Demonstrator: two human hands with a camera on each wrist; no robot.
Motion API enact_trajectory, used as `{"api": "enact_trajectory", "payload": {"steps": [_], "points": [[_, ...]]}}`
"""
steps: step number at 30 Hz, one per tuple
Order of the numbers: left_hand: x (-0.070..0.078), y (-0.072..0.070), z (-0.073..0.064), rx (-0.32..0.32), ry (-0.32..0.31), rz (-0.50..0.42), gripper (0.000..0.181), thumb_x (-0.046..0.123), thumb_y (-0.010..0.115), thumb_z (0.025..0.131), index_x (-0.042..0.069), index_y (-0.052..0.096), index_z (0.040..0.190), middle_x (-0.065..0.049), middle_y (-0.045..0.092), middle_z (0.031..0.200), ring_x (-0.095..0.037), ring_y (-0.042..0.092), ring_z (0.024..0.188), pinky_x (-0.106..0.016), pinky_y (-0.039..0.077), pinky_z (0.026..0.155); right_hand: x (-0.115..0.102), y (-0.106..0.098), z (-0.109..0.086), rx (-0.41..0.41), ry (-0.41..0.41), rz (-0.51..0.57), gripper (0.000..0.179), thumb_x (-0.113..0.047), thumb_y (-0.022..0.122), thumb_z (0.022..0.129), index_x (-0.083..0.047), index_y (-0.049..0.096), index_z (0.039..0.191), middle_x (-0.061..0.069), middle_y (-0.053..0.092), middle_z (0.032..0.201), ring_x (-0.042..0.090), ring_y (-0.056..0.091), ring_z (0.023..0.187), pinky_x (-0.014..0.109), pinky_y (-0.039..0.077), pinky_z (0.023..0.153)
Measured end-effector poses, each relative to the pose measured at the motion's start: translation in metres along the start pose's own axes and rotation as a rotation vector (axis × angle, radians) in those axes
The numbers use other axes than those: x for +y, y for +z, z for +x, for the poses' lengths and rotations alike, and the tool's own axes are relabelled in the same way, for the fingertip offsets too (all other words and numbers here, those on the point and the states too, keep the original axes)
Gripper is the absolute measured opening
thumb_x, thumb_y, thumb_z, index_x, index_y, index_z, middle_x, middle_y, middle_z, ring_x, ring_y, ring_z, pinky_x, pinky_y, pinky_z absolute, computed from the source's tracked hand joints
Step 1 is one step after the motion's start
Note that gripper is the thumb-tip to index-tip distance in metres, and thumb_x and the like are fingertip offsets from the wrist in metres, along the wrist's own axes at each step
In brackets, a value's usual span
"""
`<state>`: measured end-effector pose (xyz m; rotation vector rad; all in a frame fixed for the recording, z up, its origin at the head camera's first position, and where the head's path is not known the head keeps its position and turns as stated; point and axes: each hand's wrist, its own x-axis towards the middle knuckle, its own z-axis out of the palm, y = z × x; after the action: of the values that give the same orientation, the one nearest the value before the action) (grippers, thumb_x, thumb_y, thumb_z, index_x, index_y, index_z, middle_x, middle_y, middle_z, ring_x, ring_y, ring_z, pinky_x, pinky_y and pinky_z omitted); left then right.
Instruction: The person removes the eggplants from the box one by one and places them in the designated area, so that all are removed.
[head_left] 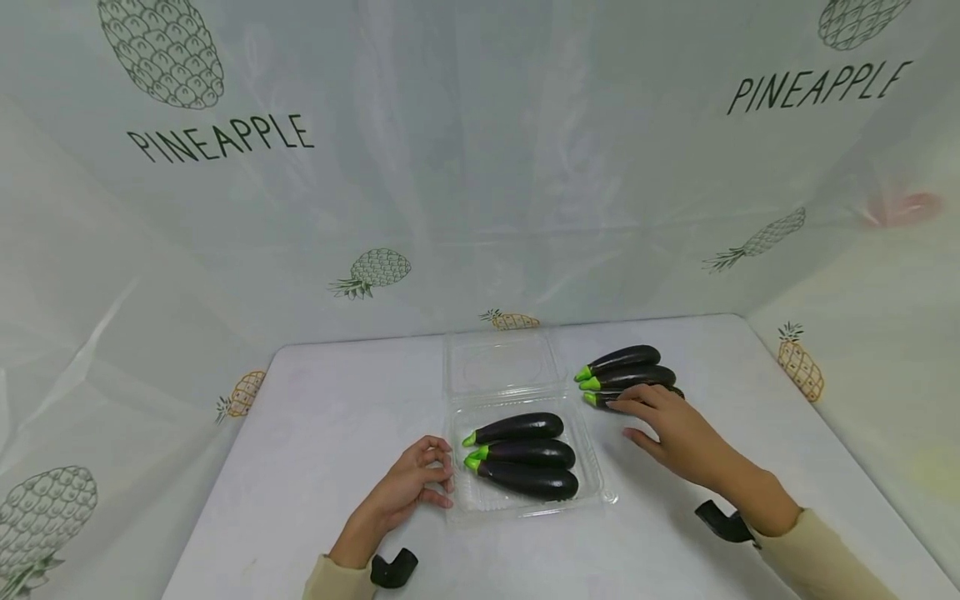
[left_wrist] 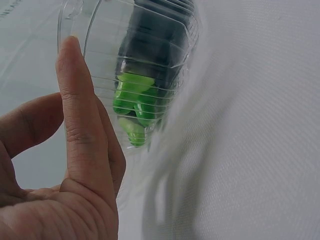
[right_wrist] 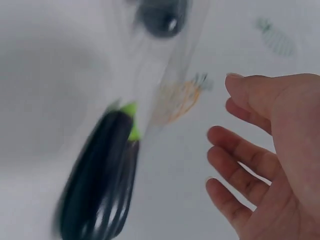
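A clear plastic clamshell container lies with its lid folded back, away from me. Three eggplants lie side by side inside its base, green stem ends to the left. My left hand rests at the container's left wall, fingers along the side; in the left wrist view a straight finger reaches up beside the rim. Right of the container, three more eggplants lie in a stack of rows. Over the nearest of them hovers my right hand, its loosely bent fingers spread and nothing between them.
Everything lies on a white-covered table. Behind it and on both sides hangs a pale curtain printed with pineapples. Black straps sit at both wrists, below beige sleeves.
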<state>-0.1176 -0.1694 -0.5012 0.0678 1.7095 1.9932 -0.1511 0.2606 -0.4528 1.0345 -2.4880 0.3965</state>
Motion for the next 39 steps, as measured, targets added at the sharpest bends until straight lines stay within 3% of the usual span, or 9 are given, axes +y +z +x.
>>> {"api": "enact_trajectory", "payload": {"steps": [7,19,26,34,39], "points": [[0.001,0.001,0.000,0.003,-0.001,0.007,0.029,-0.003,0.059,0.102,-0.001,0.042,0.126,-0.001,0.053,0.098,-0.014,0.061,0.079,-0.028,0.064,0.062,-0.031,0.000,0.010,-0.044,-0.045,0.016,0.049,-0.013,0.093,0.078,-0.013,0.074,0.123,0.002,0.068,0.119,0.023,0.065,0.108,0.046,0.062,0.085],[0.000,-0.001,0.000,-0.002,-0.002,0.011,0.030,-0.003,0.059,0.102,0.000,0.042,0.126,-0.001,0.053,0.098,-0.014,0.062,0.079,-0.027,0.063,0.062,-0.067,0.008,0.020,-0.207,-0.089,0.072,0.042,-0.019,0.088,0.086,-0.015,0.074,0.125,-0.003,0.068,0.118,0.020,0.064,0.111,0.045,0.060,0.095],[-0.001,-0.001,0.001,-0.004,-0.006,0.004,0.032,-0.003,0.059,0.101,-0.001,0.041,0.127,-0.001,0.054,0.097,-0.014,0.062,0.079,-0.028,0.063,0.061,-0.075,0.015,0.023,-0.211,-0.144,0.090,0.040,-0.020,0.088,0.087,-0.014,0.074,0.125,-0.002,0.069,0.118,0.021,0.064,0.111,0.042,0.059,0.094],[-0.001,-0.002,0.001,-0.014,0.003,0.003,0.032,-0.005,0.059,0.101,-0.001,0.041,0.126,-0.001,0.054,0.096,-0.014,0.062,0.078,-0.027,0.064,0.062,-0.079,0.023,0.025,-0.289,-0.156,0.108,0.039,-0.023,0.087,0.088,-0.016,0.075,0.124,-0.003,0.070,0.118,0.021,0.063,0.113,0.042,0.058,0.096],[-0.001,-0.002,0.002,-0.015,0.000,0.001,0.030,-0.005,0.058,0.101,0.000,0.041,0.126,-0.001,0.054,0.096,-0.014,0.062,0.078,-0.028,0.064,0.061,-0.080,0.027,0.025,-0.283,-0.176,0.108,0.040,-0.024,0.088,0.087,-0.016,0.075,0.123,-0.004,0.070,0.115,0.020,0.062,0.111,0.041,0.058,0.096]]}}
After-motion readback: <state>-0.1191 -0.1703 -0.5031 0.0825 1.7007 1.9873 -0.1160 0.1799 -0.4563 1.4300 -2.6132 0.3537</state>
